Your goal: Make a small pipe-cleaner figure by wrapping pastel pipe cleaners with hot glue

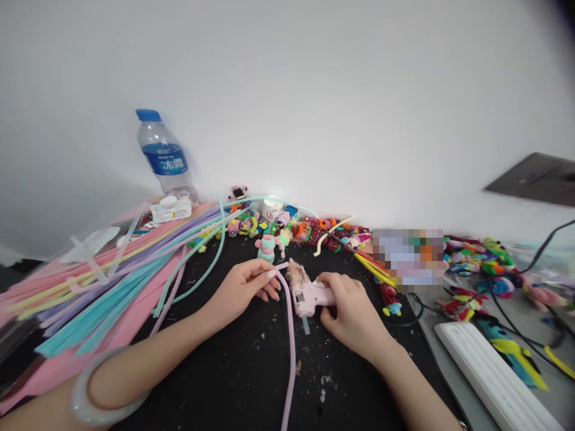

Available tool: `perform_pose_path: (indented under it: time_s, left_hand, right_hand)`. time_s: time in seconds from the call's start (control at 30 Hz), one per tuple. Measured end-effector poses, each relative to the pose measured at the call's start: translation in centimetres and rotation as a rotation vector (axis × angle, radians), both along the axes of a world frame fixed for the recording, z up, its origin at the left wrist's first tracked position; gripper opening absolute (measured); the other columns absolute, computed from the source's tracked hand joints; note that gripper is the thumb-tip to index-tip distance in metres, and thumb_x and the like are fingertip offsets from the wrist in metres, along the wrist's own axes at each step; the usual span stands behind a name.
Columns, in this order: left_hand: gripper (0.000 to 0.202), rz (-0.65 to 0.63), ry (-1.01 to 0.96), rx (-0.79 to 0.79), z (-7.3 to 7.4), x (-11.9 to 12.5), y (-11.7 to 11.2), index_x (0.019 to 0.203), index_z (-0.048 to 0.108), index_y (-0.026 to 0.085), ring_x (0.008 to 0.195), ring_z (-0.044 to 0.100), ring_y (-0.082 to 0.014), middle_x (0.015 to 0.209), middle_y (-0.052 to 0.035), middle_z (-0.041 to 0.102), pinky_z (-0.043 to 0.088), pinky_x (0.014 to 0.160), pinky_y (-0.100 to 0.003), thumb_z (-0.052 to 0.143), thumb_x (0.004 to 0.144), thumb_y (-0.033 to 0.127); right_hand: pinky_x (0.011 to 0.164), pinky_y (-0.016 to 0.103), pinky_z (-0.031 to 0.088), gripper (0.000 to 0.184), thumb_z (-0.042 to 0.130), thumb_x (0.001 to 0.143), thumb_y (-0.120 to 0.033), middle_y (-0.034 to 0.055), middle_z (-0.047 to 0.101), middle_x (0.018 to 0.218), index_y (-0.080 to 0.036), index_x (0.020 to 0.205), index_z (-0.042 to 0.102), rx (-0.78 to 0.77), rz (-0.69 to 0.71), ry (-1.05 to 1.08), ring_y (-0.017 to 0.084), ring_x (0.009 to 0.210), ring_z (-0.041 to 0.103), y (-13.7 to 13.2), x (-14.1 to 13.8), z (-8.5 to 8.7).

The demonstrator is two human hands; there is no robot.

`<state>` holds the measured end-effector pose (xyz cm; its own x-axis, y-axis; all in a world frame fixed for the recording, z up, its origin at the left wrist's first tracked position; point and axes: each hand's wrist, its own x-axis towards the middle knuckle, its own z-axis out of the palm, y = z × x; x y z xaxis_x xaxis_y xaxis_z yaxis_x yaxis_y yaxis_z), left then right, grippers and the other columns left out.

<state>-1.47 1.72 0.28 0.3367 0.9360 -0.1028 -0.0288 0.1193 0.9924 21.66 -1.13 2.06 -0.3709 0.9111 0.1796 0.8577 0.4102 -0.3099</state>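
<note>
My left hand (251, 284) pinches a lilac pipe cleaner (290, 335) near its upper end; the rest of it curves down toward the front. My right hand (353, 308) is wrapped round the handle of a pale pink hot glue gun (309, 298). Its crusted nozzle end points up and left, close beside the pipe cleaner; whether they touch I cannot tell. A translucent glue stick (306, 325) pokes out below the gun. Just beyond my left fingers stands a small pink and mint pipe cleaner figure (266, 246).
Bundles of coloured pipe cleaners (112, 293) lie at left, before a water bottle (164, 155). Small fuzzy figures line the wall around a white cup (272, 207). A white power strip (498, 377) and dark cables (507, 317) lie at right. The black mat (215, 371) has scattered scraps.
</note>
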Motion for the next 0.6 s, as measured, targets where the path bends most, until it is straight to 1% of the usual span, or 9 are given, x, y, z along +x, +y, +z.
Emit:
perform_pose_path:
  time_s: [0.1,0.17,0.27,0.37,0.47,0.6]
  left_hand:
    - [0.018,-0.013,0.009,0.053,-0.3,-0.2,0.0,0.084,0.056,0.014,0.058,0.061,-0.01,0.074,-0.0002,0.061,0.046,0.056,-0.022,0.05,0.088,0.03]
    - [0.018,-0.016,0.006,0.061,-0.4,-0.2,0.1,0.084,0.055,0.014,0.056,0.058,-0.0091,0.073,0.0005,0.06,0.046,0.055,-0.022,0.049,0.088,0.031]
    - [0.019,-0.031,-0.016,0.047,-0.3,-0.1,0.0,0.083,0.055,0.014,0.054,0.056,-0.0085,0.071,0.0011,0.059,0.046,0.055,-0.022,0.05,0.088,0.032]
    - [0.02,-0.065,-0.033,0.033,-0.1,0.1,-0.1,0.081,0.054,0.014,0.052,0.054,-0.0082,0.07,0.0014,0.058,0.046,0.054,-0.022,0.051,0.087,0.033]
    - [0.021,-0.091,-0.026,0.029,-0.1,0.2,-0.2,0.079,0.054,0.014,0.051,0.054,-0.0082,0.07,0.0012,0.058,0.044,0.052,-0.022,0.051,0.087,0.034]
    - [0.022,-0.097,-0.016,0.03,0.0,0.4,-0.4,0.079,0.053,0.015,0.05,0.054,-0.0083,0.07,0.0013,0.058,0.041,0.051,-0.022,0.051,0.086,0.036]
  right_hand:
    - [0.078,0.036,0.042,0.042,0.054,0.067,-0.01,0.0066,0.063,0.097,-0.018,0.108,0.054,-0.012,-0.06,0.112,0.023,0.087,0.057,0.4,1.0,-0.2]
    - [0.073,0.032,0.046,0.034,0.055,0.073,-0.014,0.0063,0.065,0.096,-0.018,0.106,0.056,-0.044,-0.052,0.26,0.021,0.082,0.06,0.6,1.6,-0.2]
    - [0.066,0.029,0.05,0.019,0.056,0.078,-0.02,0.0056,0.069,0.087,-0.017,0.095,0.063,-0.106,-0.018,0.477,0.019,0.073,0.063,0.6,1.9,-0.3]
    - [0.064,0.03,0.053,0.016,0.06,0.077,-0.025,0.0062,0.073,0.084,-0.017,0.088,0.068,-0.169,-0.015,0.623,0.021,0.072,0.066,0.3,1.5,-0.5]
    - [0.069,0.034,0.056,0.018,0.062,0.077,-0.026,0.008,0.074,0.09,-0.017,0.09,0.07,-0.193,0.006,0.689,0.024,0.078,0.068,0.1,1.0,-0.7]
    - [0.07,0.034,0.056,0.018,0.061,0.078,-0.025,0.0084,0.074,0.091,-0.017,0.09,0.071,-0.179,0.025,0.675,0.024,0.078,0.068,0.0,0.7,-0.8]
